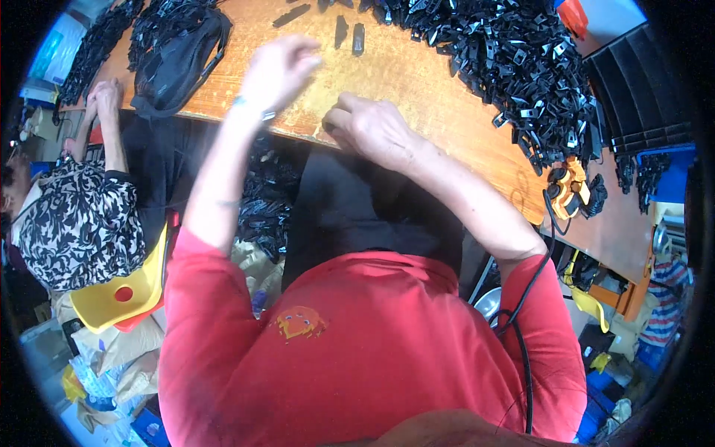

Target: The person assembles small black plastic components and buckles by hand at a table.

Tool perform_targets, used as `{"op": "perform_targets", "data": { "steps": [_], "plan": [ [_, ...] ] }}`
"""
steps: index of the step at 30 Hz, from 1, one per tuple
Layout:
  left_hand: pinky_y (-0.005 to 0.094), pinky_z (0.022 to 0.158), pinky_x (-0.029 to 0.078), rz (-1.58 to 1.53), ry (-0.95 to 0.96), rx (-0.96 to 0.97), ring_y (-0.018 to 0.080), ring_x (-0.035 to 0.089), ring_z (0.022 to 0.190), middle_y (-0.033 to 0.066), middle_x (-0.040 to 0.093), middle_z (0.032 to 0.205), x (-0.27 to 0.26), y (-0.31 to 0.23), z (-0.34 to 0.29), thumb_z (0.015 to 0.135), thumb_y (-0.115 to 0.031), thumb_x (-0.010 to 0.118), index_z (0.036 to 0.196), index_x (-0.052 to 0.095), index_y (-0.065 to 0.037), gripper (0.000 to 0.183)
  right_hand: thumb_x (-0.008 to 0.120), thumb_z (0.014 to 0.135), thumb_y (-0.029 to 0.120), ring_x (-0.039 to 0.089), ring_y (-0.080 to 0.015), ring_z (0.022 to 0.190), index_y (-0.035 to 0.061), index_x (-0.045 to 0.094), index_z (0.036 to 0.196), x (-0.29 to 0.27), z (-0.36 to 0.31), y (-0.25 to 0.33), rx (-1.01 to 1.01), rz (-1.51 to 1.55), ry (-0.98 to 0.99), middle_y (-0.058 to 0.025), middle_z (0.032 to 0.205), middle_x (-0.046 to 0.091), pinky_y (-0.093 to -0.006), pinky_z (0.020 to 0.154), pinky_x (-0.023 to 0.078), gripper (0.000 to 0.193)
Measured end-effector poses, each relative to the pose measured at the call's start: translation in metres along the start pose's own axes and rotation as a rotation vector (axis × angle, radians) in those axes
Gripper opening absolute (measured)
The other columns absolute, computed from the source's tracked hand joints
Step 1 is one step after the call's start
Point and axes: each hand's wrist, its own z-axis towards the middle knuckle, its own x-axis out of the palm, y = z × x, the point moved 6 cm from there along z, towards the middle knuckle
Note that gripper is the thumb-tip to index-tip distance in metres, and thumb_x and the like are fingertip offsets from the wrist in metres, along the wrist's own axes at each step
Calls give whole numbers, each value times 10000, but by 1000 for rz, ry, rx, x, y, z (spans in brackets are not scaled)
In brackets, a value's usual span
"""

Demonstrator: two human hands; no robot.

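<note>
Over the wooden table (402,86) my left hand (279,71) hangs a little to the left of my right, blurred by motion. Its thumb and fingers look apart, with nothing visible between them. My right hand (369,127) is at the table's near edge, fingers curled and pressed together. Whatever those fingers hold, if anything, is hidden. Beyond my hands lie a few small black plastic pieces: one with a shiny grey face (358,39), a dark narrow piece (341,32) and a slanted long piece (291,16).
A large heap of black plastic pieces (514,74) covers the table's right side. An orange-and-black device (567,186) with a cable sits at the right corner, near a black bin (640,89). At left are a black bag (179,67), a co-worker's hands (106,97) and a yellow chair (126,298).
</note>
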Motion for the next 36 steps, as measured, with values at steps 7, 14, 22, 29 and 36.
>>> {"op": "perform_targets", "data": {
  "steps": [7, 14, 22, 29, 36],
  "plan": [
    [483, 902, 579, 329, -72, -8, 383, 725, 1015, 173, 741, 1096, 87, -30, 65, 942, -302, 774, 1163, 729, -80, 316, 598, 1031, 210, 718, -439, 795, 29, 593, 1065, -35, -25, -25, 213, -70, -11, -247, 941, 662, -529, 737, 589, 184],
    [471, 909, 583, 228, 25, -44, 395, 725, 1044, 200, 744, 1129, 92, -27, 48, 955, -205, 736, 1125, 747, -73, 215, 636, 1008, 236, 734, -434, 791, 16, 632, 1021, -53, -46, -62, 257, -244, -19, -217, 901, 683, -519, 739, 609, 220],
    [453, 924, 563, 348, -43, 274, 339, 662, 1095, 100, 647, 1119, 77, -38, 43, 925, -52, 688, 1163, 725, -150, 260, 700, 967, 223, 746, -416, 858, 30, 663, 1036, -63, -45, -70, 310, -255, -39, -203, 981, 709, -493, 782, 604, 209],
    [419, 895, 554, 191, 54, 229, 316, 677, 1022, 101, 676, 997, 75, -27, 23, 872, -146, 830, 1063, 747, -84, 217, 798, 926, 258, 736, -398, 886, 65, 753, 1068, -68, -34, -84, 409, -119, -311, -171, 996, 706, -503, 794, 580, 243],
    [364, 761, 562, -7, -19, 83, 250, 689, 818, 110, 677, 940, 72, -6, 13, 849, -140, 877, 1041, 783, -25, 243, 816, 893, 229, 725, -362, 916, 96, 820, 1057, -51, -3, -102, 343, -99, -397, -124, 983, 698, -476, 799, 575, 211]
  ]
}}
